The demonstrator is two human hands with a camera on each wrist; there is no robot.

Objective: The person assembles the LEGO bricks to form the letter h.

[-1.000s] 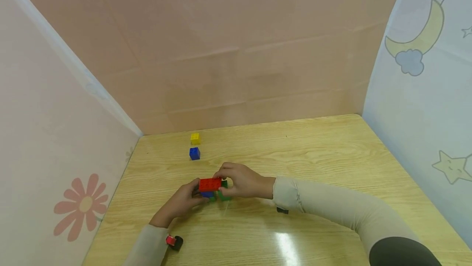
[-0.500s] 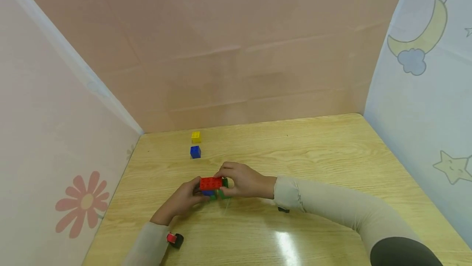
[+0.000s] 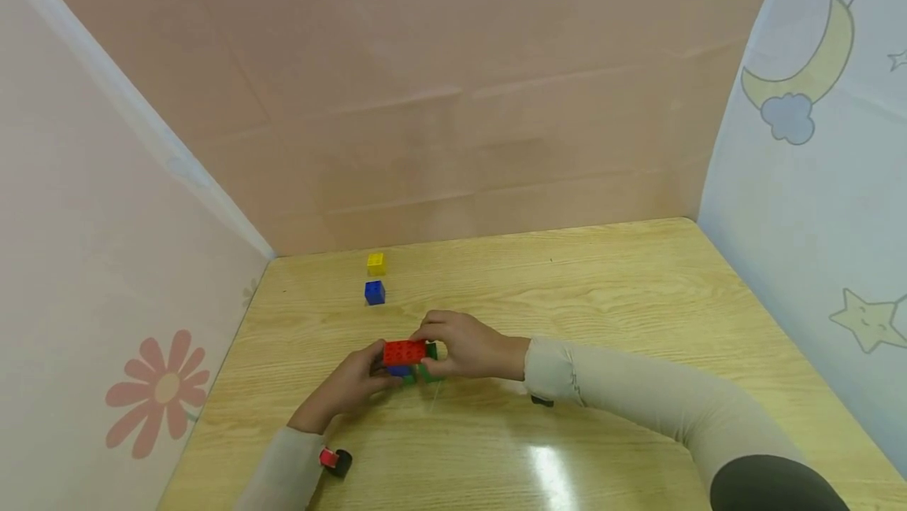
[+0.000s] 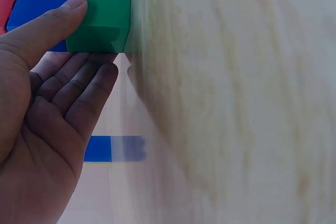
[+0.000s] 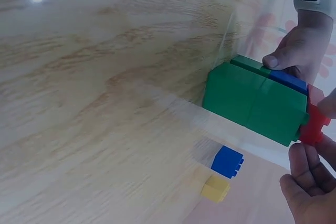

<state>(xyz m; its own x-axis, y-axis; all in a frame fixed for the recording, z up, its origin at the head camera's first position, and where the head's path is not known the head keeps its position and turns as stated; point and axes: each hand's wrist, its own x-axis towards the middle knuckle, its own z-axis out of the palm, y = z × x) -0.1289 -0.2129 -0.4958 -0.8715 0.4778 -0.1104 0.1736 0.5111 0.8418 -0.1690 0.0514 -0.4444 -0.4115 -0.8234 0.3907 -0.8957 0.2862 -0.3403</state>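
A red toy building brick (image 3: 404, 352) with studs lies across the top of two short stacks standing side by side on the table. In the right wrist view, the nearer stack is green blocks (image 5: 252, 103); the other has a blue block (image 5: 287, 81) over a green block (image 4: 102, 17). My left hand (image 3: 345, 385) grips this blue-and-green stack from the left, thumb on its front face and fingers behind. With thumb and fingers, my right hand (image 3: 468, 346) pinches the right end of the red brick. The right hand partly hides the green stack in the head view.
A loose blue block (image 3: 375, 293) and a yellow block (image 3: 376, 264) lie farther back on the wooden table (image 3: 567, 283). Printed cloth walls stand at left and right, with a plain wall behind. A black-and-red piece (image 3: 336, 461) is at the left cuff.
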